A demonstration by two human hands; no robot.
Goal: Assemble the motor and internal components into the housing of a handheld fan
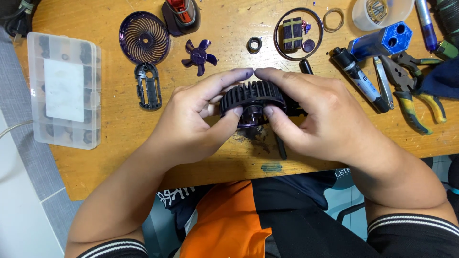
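Held just above the worktop (114, 157), near its front edge, between both hands: a black ribbed fan housing (253, 95), round, with a dark purple hub showing at its underside. Left hand (191, 119) closed on the housing's left side, forefinger over the top rim, thumb pressed low against the hub. Right hand (315, 114) closed on the right side likewise, forefinger meeting the left one over the rim, thumb beneath.

Probably light and stiff, being thin moulded plastic; judged brittle at the slim ribs, so better taken by the outer rim than by any single rib. Not likely slippery, given the ridged surface. Fingertips stained dark, perhaps from ink or grease, which could smear.

Lying apart on the worktop: a purple spiral grille (144, 38), a small purple fan blade (199, 56), a black slotted bracket (148, 86), a clear compartment box (64, 91) at the left, a black ring (298, 33) around small parts, a blue block (380, 40), a marker (358, 79) and pliers (416, 91) at the right.

Hidden: the housing's far right side and whatever black piece runs behind the right palm; a thin dark rod below the hands only partly seen. Interior of the housing not visible. Contents of the box blurred. Objects at the top edge cut off.
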